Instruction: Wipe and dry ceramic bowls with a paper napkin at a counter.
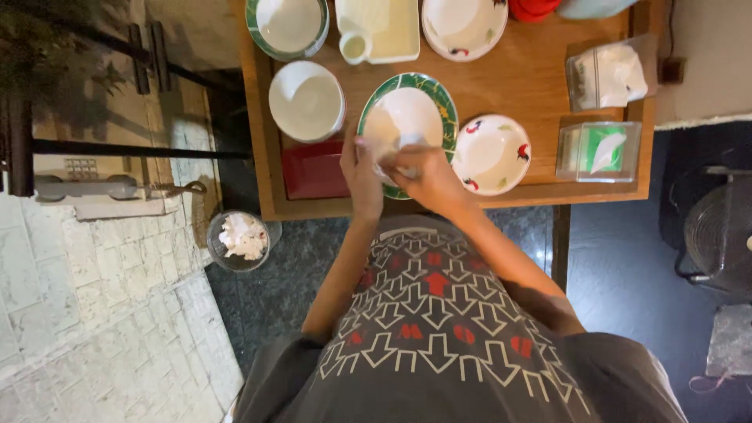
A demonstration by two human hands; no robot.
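Observation:
My left hand [361, 173] grips the near left rim of a green-rimmed white plate [419, 94], holding it tilted above the wooden table [533, 78]. My right hand [425, 177] presses a white tissue [399, 155] against the plate's lower inner face, fingers closed on it. A red flat object [313, 171] lies on the table just left of my left hand. A small white plate with red and green marks [492, 153] sits right of my right hand.
White stacked bowls [306, 101] stand left of the plate, more plates and a small white jug [354, 45] at the back. Two clear tissue holders [599, 150] stand at the table's right. A bin with crumpled tissues [243, 239] is on the floor at left, a fan [717, 231] at right.

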